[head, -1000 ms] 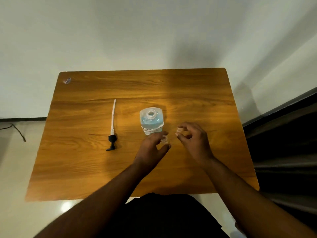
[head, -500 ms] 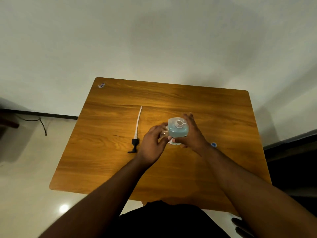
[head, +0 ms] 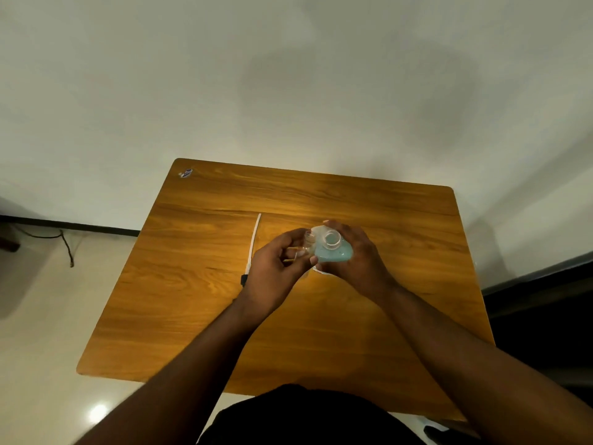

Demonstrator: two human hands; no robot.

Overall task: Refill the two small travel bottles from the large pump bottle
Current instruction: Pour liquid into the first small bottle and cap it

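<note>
Right hand [head: 359, 261] grasps the uncapped blue-liquid large plastic bottle [head: 332, 250], left hand [head: 276, 268] grips 1 small clear travel bottle [head: 308, 240] just left: touch mouths, tip slowly.

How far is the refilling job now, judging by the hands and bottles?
Done: the white pump with its black head lies on the wooden table. In hand: the right hand grips the large open bottle of blue liquid; the left hand holds a small clear travel bottle beside it. Left: pouring.
</note>
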